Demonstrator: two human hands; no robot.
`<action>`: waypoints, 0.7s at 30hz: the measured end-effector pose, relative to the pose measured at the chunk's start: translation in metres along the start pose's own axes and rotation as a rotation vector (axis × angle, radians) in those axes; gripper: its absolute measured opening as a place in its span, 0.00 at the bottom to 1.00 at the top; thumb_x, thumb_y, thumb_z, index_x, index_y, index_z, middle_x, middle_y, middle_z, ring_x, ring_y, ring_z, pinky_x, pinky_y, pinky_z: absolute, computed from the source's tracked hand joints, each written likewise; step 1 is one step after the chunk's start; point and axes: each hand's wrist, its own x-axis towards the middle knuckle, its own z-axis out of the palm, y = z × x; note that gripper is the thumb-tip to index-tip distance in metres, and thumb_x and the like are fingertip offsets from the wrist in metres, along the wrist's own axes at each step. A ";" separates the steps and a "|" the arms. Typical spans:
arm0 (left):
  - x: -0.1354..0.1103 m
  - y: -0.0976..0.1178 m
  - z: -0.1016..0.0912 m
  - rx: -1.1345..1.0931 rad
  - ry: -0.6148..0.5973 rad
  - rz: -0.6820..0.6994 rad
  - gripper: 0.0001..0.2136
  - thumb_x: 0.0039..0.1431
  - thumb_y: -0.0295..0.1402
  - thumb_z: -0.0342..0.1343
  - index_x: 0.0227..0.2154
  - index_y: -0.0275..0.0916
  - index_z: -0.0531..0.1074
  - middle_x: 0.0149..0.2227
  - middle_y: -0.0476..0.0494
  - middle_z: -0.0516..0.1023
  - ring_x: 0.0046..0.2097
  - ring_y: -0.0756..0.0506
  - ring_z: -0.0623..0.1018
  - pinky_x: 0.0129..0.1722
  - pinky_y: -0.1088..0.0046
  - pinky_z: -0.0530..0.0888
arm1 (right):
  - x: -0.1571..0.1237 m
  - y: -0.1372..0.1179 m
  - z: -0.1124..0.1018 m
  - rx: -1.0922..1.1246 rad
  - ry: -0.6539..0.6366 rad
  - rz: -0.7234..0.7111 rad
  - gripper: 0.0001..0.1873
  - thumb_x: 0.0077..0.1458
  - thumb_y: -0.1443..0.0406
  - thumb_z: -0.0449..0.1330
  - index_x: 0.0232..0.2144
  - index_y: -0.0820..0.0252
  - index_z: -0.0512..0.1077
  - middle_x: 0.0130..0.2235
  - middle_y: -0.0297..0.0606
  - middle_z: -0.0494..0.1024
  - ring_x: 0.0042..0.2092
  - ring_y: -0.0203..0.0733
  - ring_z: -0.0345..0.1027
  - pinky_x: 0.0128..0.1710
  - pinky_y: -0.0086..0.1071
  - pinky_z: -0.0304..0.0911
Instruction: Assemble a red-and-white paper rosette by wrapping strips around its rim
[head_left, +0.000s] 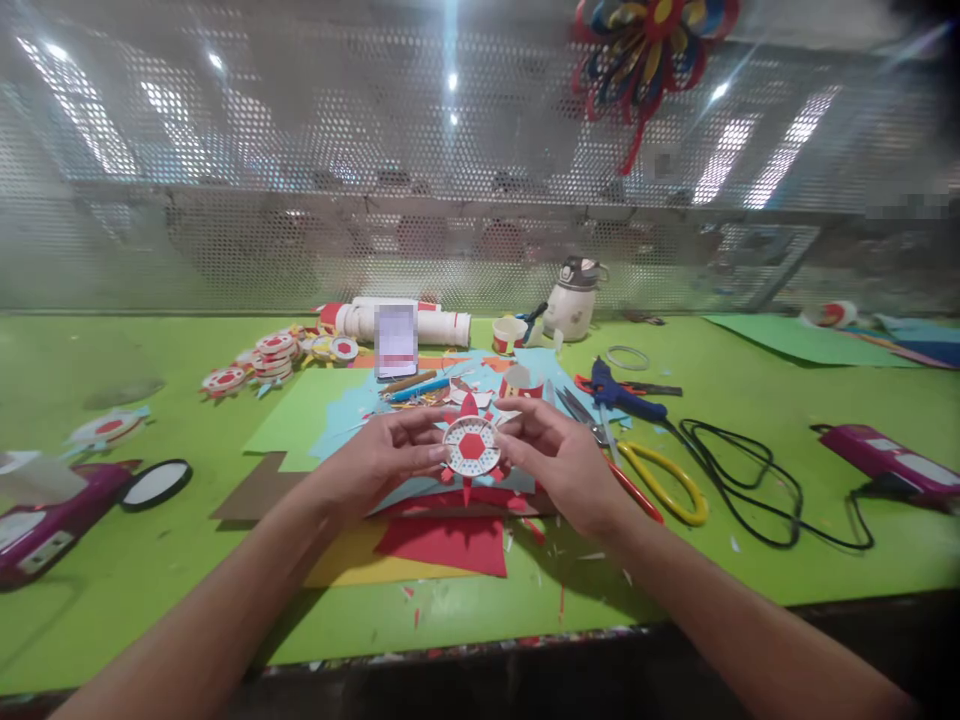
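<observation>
Between my two hands is a round paper turtle, its white dotted shell marked with a red hexagon and red pointed pieces sticking out around the edge. My left hand pinches its left rim between thumb and fingers. On the opposite rim, my right hand grips it the same way. Below lie colored paper sheets, among them a red sheet and a yellow sheet. Just right of my right hand are scissors with yellow and red handles and a blue glue gun.
Finished-looking paper turtles are stacked at the back left. A phone leans against white rolls. A white jug stands behind. A black cord loops toward a purple power strip; another purple strip lies left.
</observation>
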 end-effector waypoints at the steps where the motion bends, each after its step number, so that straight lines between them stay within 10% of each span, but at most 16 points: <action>1: 0.000 0.000 0.000 0.009 0.006 0.001 0.18 0.44 0.26 0.70 0.41 0.36 0.80 0.37 0.39 0.81 0.35 0.46 0.78 0.32 0.73 0.77 | 0.000 0.000 0.000 -0.002 -0.001 -0.001 0.21 0.49 0.58 0.66 0.45 0.59 0.70 0.30 0.32 0.73 0.31 0.36 0.68 0.34 0.33 0.67; 21: 0.003 -0.006 -0.010 0.159 -0.034 -0.022 0.19 0.46 0.31 0.71 0.41 0.36 0.74 0.37 0.45 0.81 0.38 0.47 0.79 0.40 0.70 0.75 | 0.001 0.004 0.000 -0.081 -0.008 -0.091 0.24 0.53 0.58 0.64 0.49 0.62 0.67 0.32 0.34 0.72 0.33 0.36 0.67 0.35 0.33 0.64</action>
